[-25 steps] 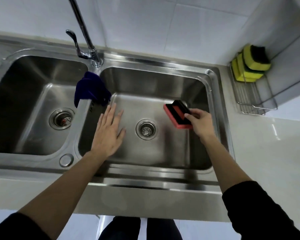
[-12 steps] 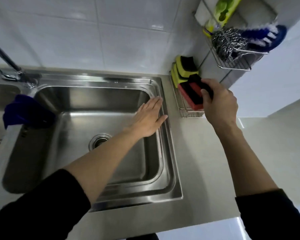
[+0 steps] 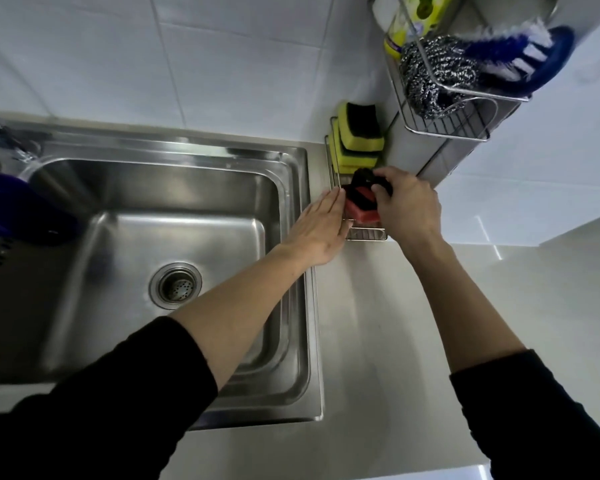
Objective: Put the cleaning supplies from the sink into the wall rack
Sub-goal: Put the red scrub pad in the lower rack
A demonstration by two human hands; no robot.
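Note:
My right hand [image 3: 409,206] is closed on a red sponge with a black handle [image 3: 359,202], which sits low inside the lower wire rack [image 3: 366,234] beside the sink. Behind it in that rack stand two yellow sponges with black tops [image 3: 357,138]. My left hand [image 3: 319,230] lies flat and open, fingers together, touching the rack's left edge. A blue cloth [image 3: 4,206] hangs over the divider at the left of the steel sink basin [image 3: 284,209].
An upper wire rack [image 3: 444,128] on the wall holds a steel wool scourer [image 3: 430,74], a blue brush [image 3: 527,60] and a green-yellow bottle [image 3: 413,26]. The faucet base [image 3: 0,133] is at the far left. A pale countertop [image 3: 378,323] runs right of the sink.
My right hand carried the red sponge from the sink up and right, then lowered it into the lower rack. My left hand followed, from the basin to the rack's left edge.

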